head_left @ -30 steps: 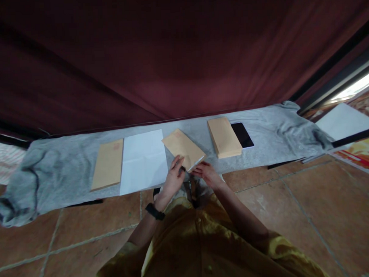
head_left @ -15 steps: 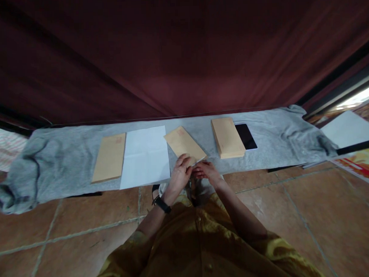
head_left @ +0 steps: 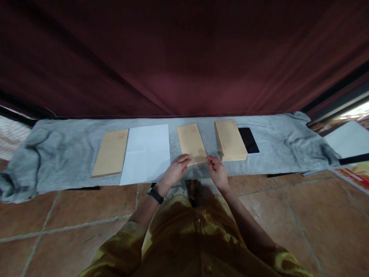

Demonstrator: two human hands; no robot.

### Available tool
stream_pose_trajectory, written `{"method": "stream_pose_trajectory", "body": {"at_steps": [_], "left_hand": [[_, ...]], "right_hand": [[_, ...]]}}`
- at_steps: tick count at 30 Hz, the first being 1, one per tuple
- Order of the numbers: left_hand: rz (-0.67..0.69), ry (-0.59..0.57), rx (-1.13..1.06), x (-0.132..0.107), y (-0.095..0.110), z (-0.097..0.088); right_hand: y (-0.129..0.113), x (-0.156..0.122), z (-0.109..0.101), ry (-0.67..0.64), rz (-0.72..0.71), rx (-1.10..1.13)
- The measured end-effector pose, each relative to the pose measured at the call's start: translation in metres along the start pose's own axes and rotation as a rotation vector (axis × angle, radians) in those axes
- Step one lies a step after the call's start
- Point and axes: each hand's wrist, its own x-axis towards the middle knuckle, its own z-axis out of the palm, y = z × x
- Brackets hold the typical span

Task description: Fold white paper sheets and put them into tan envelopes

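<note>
Left hand (head_left: pixel 177 172) and right hand (head_left: pixel 218 172) pinch the near edge of a brown envelope (head_left: pixel 191 143) lying on the grey cloth (head_left: pixel 66 146) between a white sheet (head_left: pixel 147 152) and an envelope stack (head_left: pixel 230 139), which a sideways slip could knock askew

The envelope (head_left: pixel 192 143) has turned from a diagonal to square with the stack (head_left: pixel 230 139). The left hand (head_left: pixel 175 174) and right hand (head_left: pixel 217 172) have spread apart to its near corners.
</note>
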Motion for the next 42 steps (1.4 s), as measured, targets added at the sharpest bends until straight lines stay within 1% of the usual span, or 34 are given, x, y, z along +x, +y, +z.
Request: {"method": "stream_pose_trajectory", "body": {"at_steps": [2,4,6,9,12,14,16,18,20,22,25,28,32,39,42], "left_hand": [[0.013,-0.006,0.008,0.001,-0.002,-0.001],[0.018,-0.014,0.022,0.001,-0.001,-0.001],[0.013,-0.018,0.041,0.0,0.002,-0.001],[-0.014,-0.008,0.053,-0.002,0.008,-0.001],[-0.091,0.047,0.035,-0.003,0.012,0.002],[-0.171,0.088,0.022,-0.003,0.014,0.005],[-0.241,0.103,0.005,-0.003,0.015,0.008],[-0.275,0.103,-0.013,-0.003,0.015,0.011],[-0.282,0.113,-0.028,-0.003,0.013,0.013],[-0.283,0.137,-0.048,-0.003,0.011,0.014],[-0.279,0.164,-0.085,-0.003,0.01,0.015],[-0.269,0.154,-0.094,-0.001,0.014,0.017],[-0.267,0.145,-0.08,0.001,0.022,0.019],[-0.216,0.138,-0.067,-0.008,0.033,0.024],[-0.189,0.141,-0.055,-0.009,0.036,0.024]], "right_hand": [[0.003,0.003,-0.001,-0.01,-0.144,-0.102],[0.006,0.005,0.001,-0.048,-0.249,-0.175],[0.01,0.005,0.006,-0.073,-0.305,-0.245],[0.015,0.002,0.014,-0.097,-0.316,-0.311],[0.018,0.003,0.019,-0.061,-0.268,-0.299],[0.017,0.008,0.022,0.008,-0.192,-0.279],[0.016,0.015,0.024,0.059,-0.098,-0.27],[0.014,0.023,0.027,0.067,-0.006,-0.263],[0.015,0.028,0.028,0.051,0.076,-0.245],[0.017,0.029,0.028,0.033,0.124,-0.201],[0.022,0.025,0.026,0.035,0.134,-0.121],[0.024,0.02,0.023,0.066,0.137,-0.095],[0.024,0.021,0.02,0.055,0.139,-0.122],[0.023,0.028,0.013,0.017,0.196,-0.17],[0.02,0.026,0.012,0.024,0.16,-0.244]]}}
